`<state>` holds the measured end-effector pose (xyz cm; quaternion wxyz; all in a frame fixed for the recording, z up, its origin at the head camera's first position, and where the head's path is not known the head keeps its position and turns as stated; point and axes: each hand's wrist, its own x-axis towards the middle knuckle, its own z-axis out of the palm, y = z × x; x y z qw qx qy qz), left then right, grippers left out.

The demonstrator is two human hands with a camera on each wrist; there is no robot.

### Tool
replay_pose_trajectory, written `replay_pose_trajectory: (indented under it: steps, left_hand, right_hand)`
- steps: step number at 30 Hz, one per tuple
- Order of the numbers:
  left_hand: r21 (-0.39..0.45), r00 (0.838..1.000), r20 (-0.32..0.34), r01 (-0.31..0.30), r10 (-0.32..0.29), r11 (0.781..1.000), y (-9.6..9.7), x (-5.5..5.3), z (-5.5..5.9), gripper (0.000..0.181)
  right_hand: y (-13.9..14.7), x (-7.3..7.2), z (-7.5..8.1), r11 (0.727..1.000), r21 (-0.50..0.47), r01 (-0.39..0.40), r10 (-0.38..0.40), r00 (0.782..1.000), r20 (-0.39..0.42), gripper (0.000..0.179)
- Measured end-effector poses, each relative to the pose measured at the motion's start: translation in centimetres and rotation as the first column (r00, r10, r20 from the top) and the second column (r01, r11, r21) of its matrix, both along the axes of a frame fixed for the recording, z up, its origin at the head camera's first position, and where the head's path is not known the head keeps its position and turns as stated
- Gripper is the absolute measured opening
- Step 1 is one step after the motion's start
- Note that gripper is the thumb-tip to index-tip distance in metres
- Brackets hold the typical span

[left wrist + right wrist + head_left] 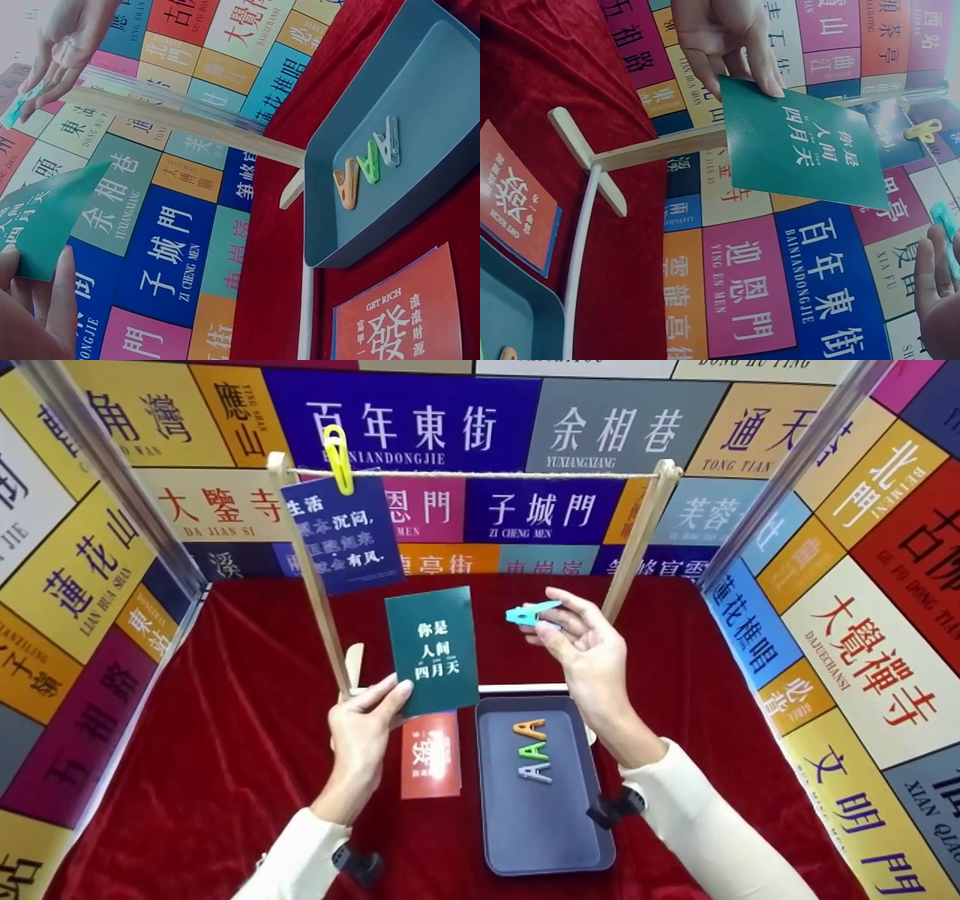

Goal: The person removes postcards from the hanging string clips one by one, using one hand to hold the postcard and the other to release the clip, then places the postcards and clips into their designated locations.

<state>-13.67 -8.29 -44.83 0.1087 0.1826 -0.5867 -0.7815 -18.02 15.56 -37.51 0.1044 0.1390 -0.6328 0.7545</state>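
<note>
In the head view my left hand (362, 729) pinches a dark green card (433, 690) by its lower left corner, holding it upright with white characters facing me. My right hand (600, 660) pinches a turquoise clothespin (523, 616) to the right of the card, at about the height of the card's top and below the rope (480, 475). A dark blue card (352, 562) hangs at the rope's left end under a yellow clothespin (341, 465). The right wrist view shows the left thumb on the front of the green card (780, 161).
The rope spans a wooden frame (637, 540). Below it, a grey tray (540, 840) holds orange, green and grey clothespins (535, 772). Left of the tray lies a red card (430, 787) on another card, over dark red cloth (225, 720). Printed panels (840, 660) stand around the sides.
</note>
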Motion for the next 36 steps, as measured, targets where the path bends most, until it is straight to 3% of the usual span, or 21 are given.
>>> replay_pose_trajectory:
  steps: [9, 22, 36]
  left_hand:
    - [-0.066, 0.999, 0.036, 0.001, 0.001, 0.998, 0.2, 0.6, -1.0, 0.036]
    - [-0.039, 0.995, 0.089, 0.035, -0.032, 0.999, 0.0, 1.4, -4.1, 0.036]
    - [-0.013, 0.990, 0.138, 0.005, -0.003, 1.000, 0.0, 2.1, -6.6, 0.038]
  right_hand:
    - [0.2, 0.9, -1.4, 0.998, 0.028, 0.053, -0.054, 0.997, 0.051, 0.044]
    - [1.1, 2.4, -4.8, 0.983, 0.108, 0.148, -0.166, 0.970, 0.180, 0.045]
    - [2.5, 3.2, -7.6, 0.939, 0.251, 0.236, -0.284, 0.942, 0.180, 0.040]
